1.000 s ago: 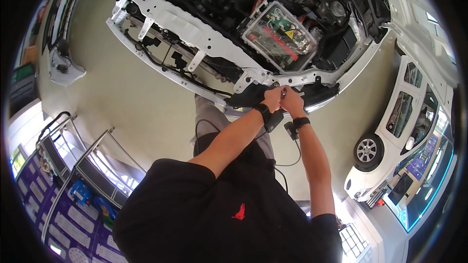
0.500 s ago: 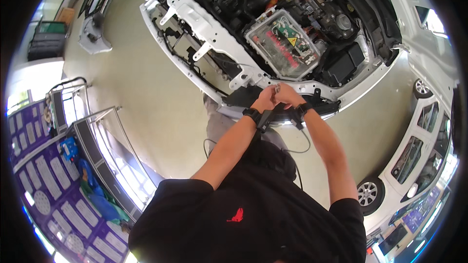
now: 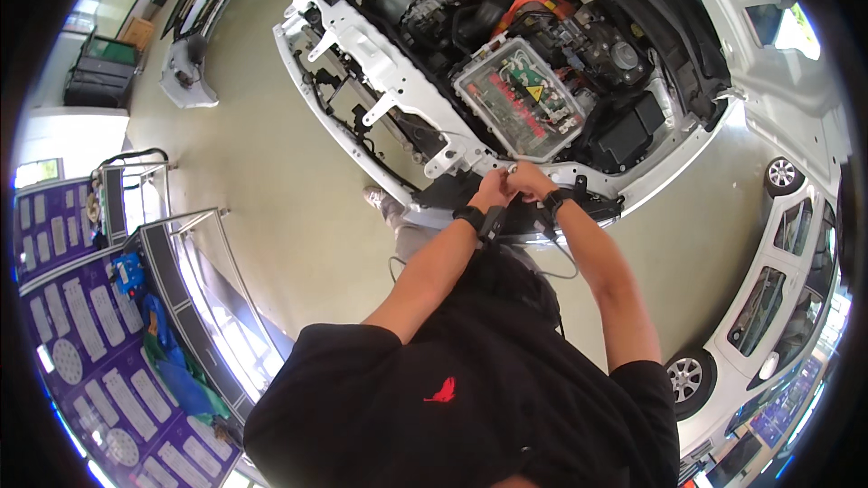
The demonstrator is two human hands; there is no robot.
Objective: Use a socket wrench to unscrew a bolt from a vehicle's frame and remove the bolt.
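Note:
My left hand (image 3: 491, 186) and my right hand (image 3: 529, 179) meet at the front edge of an open white car's engine bay, fingers closed around something small and hidden, just above a black panel (image 3: 448, 192). Right behind them is a clear-lidded electronics box (image 3: 520, 99) with green board, red parts and yellow warning triangle. The white front crossmember (image 3: 391, 81) runs up to the left. Each wrist has a black strap, and dark modules (image 3: 491, 224) with cables hang under them.
A detached bumper (image 3: 188, 77) lies on the floor (image 3: 253, 126) at upper left. A metal rail frame (image 3: 217, 280) with purple boards (image 3: 72, 325) stands at lower left. Another white car (image 3: 750, 307) is at right. The raised white hood (image 3: 796, 99) is at upper right.
The view has shifted, so the engine bay sits farther right and more floor shows at left. My hands remain together at the front edge, with my wrists slightly moved.

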